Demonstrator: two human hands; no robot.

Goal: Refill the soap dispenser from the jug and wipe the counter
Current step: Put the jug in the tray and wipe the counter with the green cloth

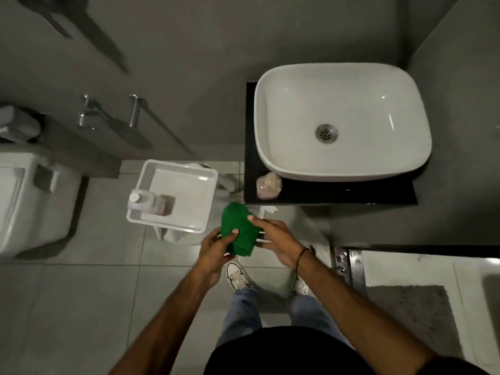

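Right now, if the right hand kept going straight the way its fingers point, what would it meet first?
The green cloth: the right hand already grips it, fingers pointing left. Past that lies the left hand, also holding the cloth, then probably the white tray; depth is unclear.

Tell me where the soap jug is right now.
In the head view, the soap jug stands at the near-left corner of the white tray, left of the black counter and the green cloth.
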